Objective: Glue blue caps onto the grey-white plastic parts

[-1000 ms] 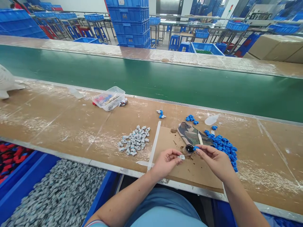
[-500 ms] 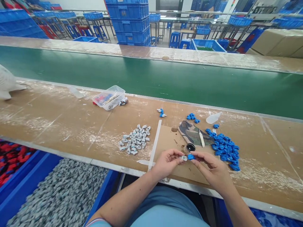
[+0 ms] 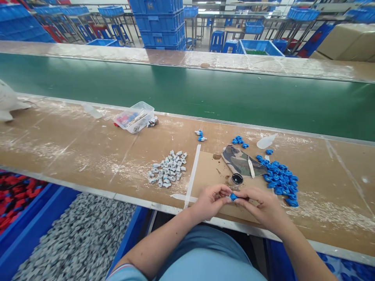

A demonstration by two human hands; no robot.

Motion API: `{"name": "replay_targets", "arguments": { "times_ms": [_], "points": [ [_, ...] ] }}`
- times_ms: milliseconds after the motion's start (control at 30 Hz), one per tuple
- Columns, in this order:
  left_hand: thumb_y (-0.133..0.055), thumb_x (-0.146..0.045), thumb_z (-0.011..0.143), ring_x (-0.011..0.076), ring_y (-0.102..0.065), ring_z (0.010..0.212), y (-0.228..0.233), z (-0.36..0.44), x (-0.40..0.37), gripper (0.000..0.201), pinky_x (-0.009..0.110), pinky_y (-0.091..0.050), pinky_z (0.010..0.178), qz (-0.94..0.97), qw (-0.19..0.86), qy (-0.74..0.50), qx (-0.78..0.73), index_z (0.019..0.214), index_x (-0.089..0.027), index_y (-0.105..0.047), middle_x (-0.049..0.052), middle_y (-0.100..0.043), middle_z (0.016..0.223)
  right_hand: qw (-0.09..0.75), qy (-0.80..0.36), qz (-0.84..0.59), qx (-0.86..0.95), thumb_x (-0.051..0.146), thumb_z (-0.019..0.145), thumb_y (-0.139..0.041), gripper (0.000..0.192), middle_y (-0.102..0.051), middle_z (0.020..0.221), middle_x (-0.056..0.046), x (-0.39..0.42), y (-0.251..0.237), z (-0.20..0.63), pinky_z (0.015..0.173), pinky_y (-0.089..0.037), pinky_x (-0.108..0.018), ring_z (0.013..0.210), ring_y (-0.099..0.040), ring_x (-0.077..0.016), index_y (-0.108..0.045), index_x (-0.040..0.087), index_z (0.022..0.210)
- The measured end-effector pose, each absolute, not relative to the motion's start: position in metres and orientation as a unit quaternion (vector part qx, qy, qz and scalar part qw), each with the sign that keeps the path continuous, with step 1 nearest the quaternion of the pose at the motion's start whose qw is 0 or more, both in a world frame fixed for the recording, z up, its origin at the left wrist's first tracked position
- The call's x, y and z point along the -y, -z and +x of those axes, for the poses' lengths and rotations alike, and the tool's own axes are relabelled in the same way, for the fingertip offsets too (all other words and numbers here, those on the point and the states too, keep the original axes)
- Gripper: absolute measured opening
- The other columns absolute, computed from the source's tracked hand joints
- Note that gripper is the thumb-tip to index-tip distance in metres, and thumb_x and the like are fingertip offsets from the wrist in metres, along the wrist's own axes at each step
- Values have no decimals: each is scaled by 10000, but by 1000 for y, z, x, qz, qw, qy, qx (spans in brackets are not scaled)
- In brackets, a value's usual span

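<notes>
Lower right of centre, the left hand (image 3: 211, 201) and right hand (image 3: 262, 205) pinched a small blue-and-grey piece (image 3: 233, 197) in their fingers (image 3: 246, 192) — below a round, clear-walled jar (image 3: 231, 181).

On the brown cardboard-covered desk (image 3: 96, 145), small grey plastic parts (image 3: 169, 167) lie left of the fingers (image 3: 246, 192), small blue plastic pieces (image 3: 280, 178) right, a round clear jar (image 3: 236, 179) just beyond.
</notes>
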State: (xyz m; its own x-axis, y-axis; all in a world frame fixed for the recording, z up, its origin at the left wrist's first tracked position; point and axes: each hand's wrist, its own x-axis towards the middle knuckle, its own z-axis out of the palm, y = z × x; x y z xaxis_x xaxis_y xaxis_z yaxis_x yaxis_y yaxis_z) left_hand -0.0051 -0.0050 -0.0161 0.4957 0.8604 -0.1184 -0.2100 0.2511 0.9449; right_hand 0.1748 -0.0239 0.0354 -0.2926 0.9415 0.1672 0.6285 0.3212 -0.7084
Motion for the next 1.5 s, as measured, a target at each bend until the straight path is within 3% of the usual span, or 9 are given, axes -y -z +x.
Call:
{"name": "replay_targets", "arguments": {
  "times_ms": [267,400,700,867,1167,1333,1500],
  "points": [
    [-779,-367,637,134,-604,757,15,-7,3,358,265,-486,748,426,746,-373,-350,868,-157,-605,26,-623,772,328,-338,-560,681,421,767,-646,212,-727,728,-37,24,-24,174,570,-563,-279,634,-679,-184,-736,231,796],
    [-760,-371,662,138,-607,796,17,-6,5,350,266,-490,776,439,742,-372,-343,884,-157,-596,33,-622,800,339,-305,-546,703,401,791,-629,194,-736,785,-39,28,-24,176,627,-576,-295,692,-689,-192,-734,240,814],
    [-629,-280,785,185,-642,859,19,-9,7,193,293,-508,787,599,634,-355,-338,939,-164,-608,81,-674,885,277,-230,-505,784,346,891,-495,221,-709,721,-23,33,-36,176,575,-539,-251,632,-666,-157,-700,274,853],
    [-627,-274,780,178,-634,846,17,-8,8,210,280,-509,778,591,647,-354,-328,951,-155,-605,80,-659,863,234,-241,-475,813,307,897,-485,222,-685,686,-18,29,-44,178,518,-495,-229,593,-640,-138,-697,259,853],
    [-645,-346,778,172,-637,836,14,-10,8,242,283,-505,787,526,686,-382,-328,904,-141,-619,93,-676,867,384,-267,-527,710,293,812,-615,117,-736,761,-27,37,-23,166,575,-554,-250,643,-685,-168,-725,255,810],
    [-654,-433,750,161,-631,747,13,-6,4,353,279,-510,728,499,725,-334,-338,947,-142,-637,79,-672,830,407,-323,-548,656,327,772,-659,123,-733,752,-33,39,-16,172,594,-574,-256,652,-684,-173,-743,251,820],
    [-491,-409,856,106,-534,571,8,-10,-3,329,224,-464,602,643,638,-260,-335,846,-136,-674,25,-601,671,408,-343,-556,638,357,765,-669,151,-730,749,-41,39,-18,173,603,-575,-248,648,-679,-167,-752,249,829]
  ]
}}
